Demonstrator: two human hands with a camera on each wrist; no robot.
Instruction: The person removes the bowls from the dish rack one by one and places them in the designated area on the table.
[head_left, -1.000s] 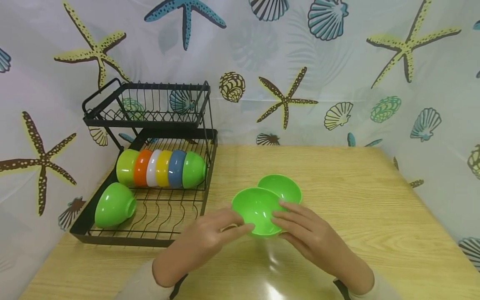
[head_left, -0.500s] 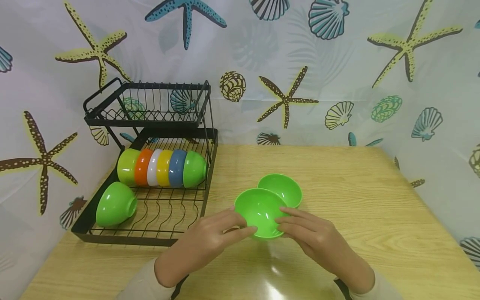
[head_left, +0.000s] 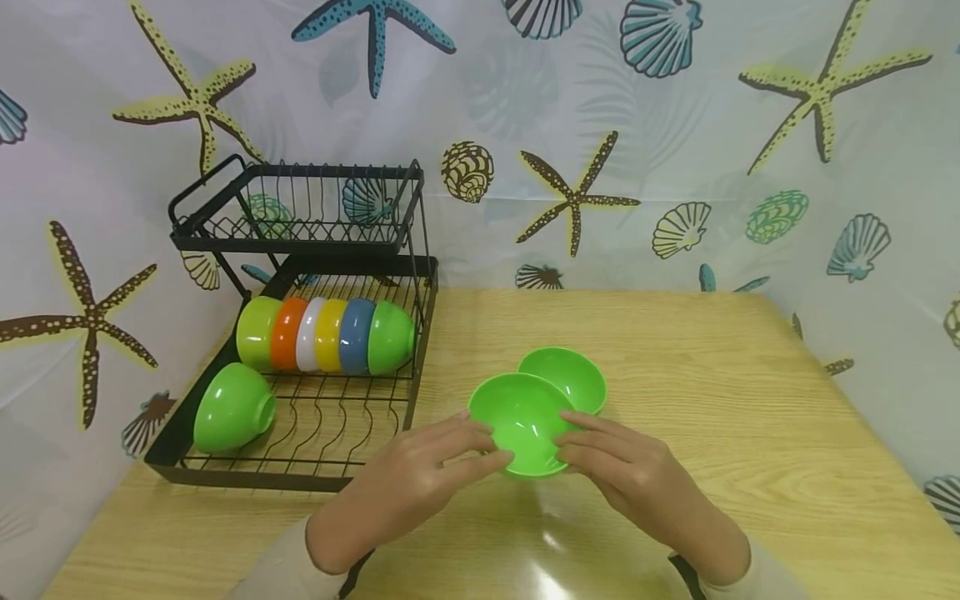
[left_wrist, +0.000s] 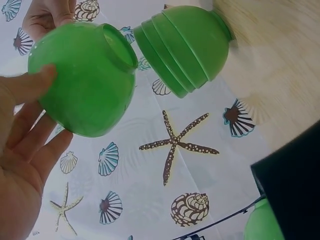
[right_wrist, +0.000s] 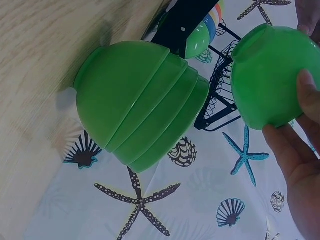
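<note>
Both hands grip one green bowl [head_left: 517, 421], its mouth tilted up toward the head camera. On its left side is my left hand [head_left: 420, 467], thumb on the outer wall in the left wrist view and fingers at the rim. From the opposite side my right hand [head_left: 626, 462] pinches the wall between thumb and fingers. Behind the held bowl stands a stack of green bowls [head_left: 566, 379]; in the right wrist view the stack [right_wrist: 135, 102] shows several nested rims, apart from the held bowl [right_wrist: 270, 75]. The held bowl partly covers the stack in the head view.
On the left is a black two-tier dish rack [head_left: 285, 483]. Its lower tier holds a row of colored bowls [head_left: 327, 335] on edge and another green bowl [head_left: 232, 408] nearer the front. Wooden tabletop [head_left: 750, 417] extends right, with a patterned curtain [head_left: 705, 142] behind.
The held bowl has shifted very slightly right, with both hands keeping their grip. The stack and the rack stay as they were; the head view drifts a few pixels.
</note>
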